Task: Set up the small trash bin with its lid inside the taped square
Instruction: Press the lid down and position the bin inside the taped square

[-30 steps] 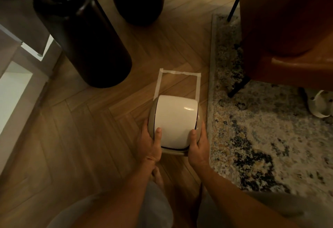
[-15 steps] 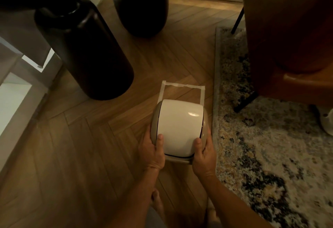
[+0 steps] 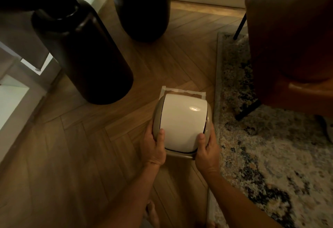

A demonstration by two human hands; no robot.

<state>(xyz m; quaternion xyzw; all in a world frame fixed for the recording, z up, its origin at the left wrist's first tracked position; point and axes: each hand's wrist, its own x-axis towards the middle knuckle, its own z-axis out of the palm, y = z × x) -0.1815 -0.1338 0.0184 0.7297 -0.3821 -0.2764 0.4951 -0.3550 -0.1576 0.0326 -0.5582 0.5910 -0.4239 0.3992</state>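
Note:
The small trash bin (image 3: 182,121) has a rounded white swing lid set in a beige rim. I hold it from above with both hands. My left hand (image 3: 154,146) grips its near left side, thumb on the white lid. On the near right side my right hand (image 3: 207,150) grips it the same way. The bin covers most of the taped square (image 3: 182,90), a white tape outline on the wooden floor; only the far strip and its two corners show. Whether the bin touches the floor I cannot tell.
A tall dark vase (image 3: 84,56) stands left of the square and a second dark one (image 3: 142,7) behind it. A patterned rug (image 3: 270,137) borders the square on the right, with a brown leather chair (image 3: 292,38) on it. White furniture (image 3: 12,101) lines the left.
The bin has moved away from me over the taped square, so less tape shows now. Both hands keep the same grip. The camera has tilted up a little.

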